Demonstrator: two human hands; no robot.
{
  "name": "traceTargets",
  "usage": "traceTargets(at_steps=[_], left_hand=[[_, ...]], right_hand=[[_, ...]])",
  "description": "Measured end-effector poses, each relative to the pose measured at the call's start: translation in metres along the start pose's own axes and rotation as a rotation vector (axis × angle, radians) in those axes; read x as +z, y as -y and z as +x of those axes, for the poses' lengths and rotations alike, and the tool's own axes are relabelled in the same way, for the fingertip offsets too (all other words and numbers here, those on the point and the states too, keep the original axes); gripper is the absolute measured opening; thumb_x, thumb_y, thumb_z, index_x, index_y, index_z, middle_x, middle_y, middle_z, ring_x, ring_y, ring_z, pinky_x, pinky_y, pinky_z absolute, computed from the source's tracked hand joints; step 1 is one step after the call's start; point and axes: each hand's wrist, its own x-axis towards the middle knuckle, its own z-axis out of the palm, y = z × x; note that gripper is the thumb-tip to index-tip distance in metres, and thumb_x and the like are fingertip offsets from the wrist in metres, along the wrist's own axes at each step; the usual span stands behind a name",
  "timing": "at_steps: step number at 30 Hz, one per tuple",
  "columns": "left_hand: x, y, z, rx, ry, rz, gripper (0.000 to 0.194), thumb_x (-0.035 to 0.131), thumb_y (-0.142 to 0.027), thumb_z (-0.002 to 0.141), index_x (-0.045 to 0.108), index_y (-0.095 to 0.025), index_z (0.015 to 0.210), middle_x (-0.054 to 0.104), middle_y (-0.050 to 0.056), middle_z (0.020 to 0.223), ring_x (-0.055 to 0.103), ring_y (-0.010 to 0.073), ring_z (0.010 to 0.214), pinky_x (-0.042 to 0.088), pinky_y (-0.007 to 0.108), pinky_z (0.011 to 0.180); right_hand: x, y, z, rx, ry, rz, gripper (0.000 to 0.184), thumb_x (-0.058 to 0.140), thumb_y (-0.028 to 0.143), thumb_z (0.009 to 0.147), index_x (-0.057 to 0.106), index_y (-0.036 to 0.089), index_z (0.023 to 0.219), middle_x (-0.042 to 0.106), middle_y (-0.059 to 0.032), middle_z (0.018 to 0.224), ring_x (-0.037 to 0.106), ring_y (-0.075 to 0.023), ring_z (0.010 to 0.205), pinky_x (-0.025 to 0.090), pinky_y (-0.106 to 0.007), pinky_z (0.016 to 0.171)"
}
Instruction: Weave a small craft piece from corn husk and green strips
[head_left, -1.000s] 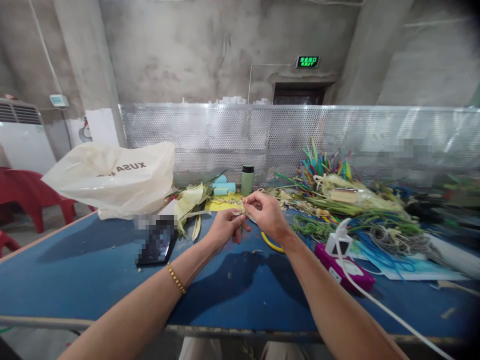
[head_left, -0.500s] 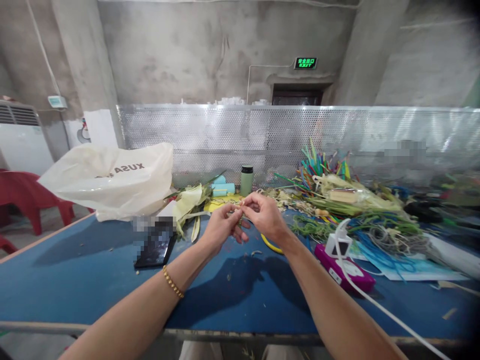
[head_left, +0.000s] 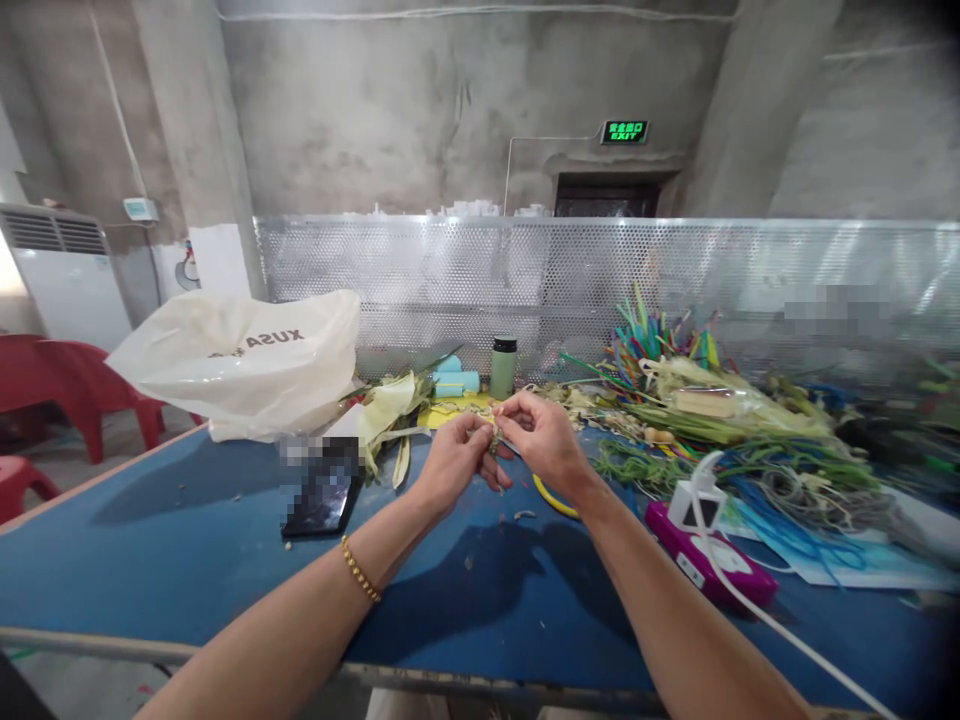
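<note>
My left hand and my right hand meet above the middle of the blue table. Between their fingertips is a small pale green plant strip, partly hidden by the fingers. The left thumb and index finger pinch it from the left, while the other left fingers curl loosely below. From the right, the right thumb and index finger close on its upper end. Just behind the hands lie a yellow sheet and dry plant scraps. A yellow ring-like piece lies below the right hand.
A white bag and a dark phone-like device are at the left. Pale husks lie beside them. Behind stands a green bottle. To the right are a purple power strip, a white cable and piled coloured stems.
The view has shifted slightly, so the scene sits further right. Both hands stay together, with small finger movements around the plant strip; the right fingertips remain at its upper end.
</note>
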Motion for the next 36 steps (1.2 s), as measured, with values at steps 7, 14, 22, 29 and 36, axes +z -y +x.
traceTargets(at_steps=[7,14,22,29,36], left_hand=[[-0.003,0.000,0.001,0.001,0.038,-0.010,0.021,0.056,-0.033,0.084,0.047,-0.015,0.086,0.068,0.006,0.075,0.065,0.0162,0.047,0.050,0.027,0.045],[-0.007,-0.002,0.003,-0.039,0.084,-0.056,0.028,0.062,-0.038,0.082,0.052,-0.013,0.088,0.070,0.009,0.077,0.065,0.0167,0.049,0.049,0.025,0.044],[-0.006,-0.001,0.002,-0.005,0.031,-0.082,0.033,0.071,-0.039,0.075,0.049,-0.015,0.079,0.068,0.005,0.064,0.065,0.0169,0.047,0.051,0.026,0.046],[-0.006,-0.002,0.003,0.043,-0.002,-0.032,0.028,0.068,-0.036,0.077,0.050,-0.015,0.079,0.066,0.003,0.063,0.057,0.0115,0.041,0.044,0.022,0.042],[-0.013,0.001,0.008,0.040,-0.077,-0.054,0.028,0.071,-0.035,0.074,0.052,-0.014,0.080,0.065,0.002,0.061,0.052,0.0082,0.038,0.037,0.019,0.038]], right_hand=[[0.000,0.004,-0.002,0.025,0.001,0.053,0.009,0.058,0.026,0.079,0.059,0.018,0.078,0.063,-0.0019,0.065,0.059,-0.0144,0.059,0.047,-0.026,0.056],[-0.002,0.005,-0.001,0.016,0.000,0.033,0.007,0.059,0.025,0.077,0.059,0.017,0.077,0.064,-0.0024,0.069,0.059,-0.0139,0.060,0.047,-0.026,0.058],[0.001,0.003,-0.002,0.019,0.000,0.055,0.007,0.060,0.024,0.076,0.059,0.018,0.078,0.065,-0.0024,0.071,0.061,-0.0147,0.063,0.049,-0.027,0.060],[0.001,0.006,-0.003,-0.004,-0.006,0.022,0.007,0.058,0.024,0.078,0.060,0.017,0.079,0.064,-0.0025,0.069,0.059,-0.0137,0.061,0.047,-0.025,0.059],[-0.008,0.004,0.003,0.072,0.029,-0.032,0.027,0.058,0.036,0.082,0.067,0.013,0.094,0.069,-0.0064,0.080,0.060,-0.0146,0.063,0.046,-0.025,0.058]])
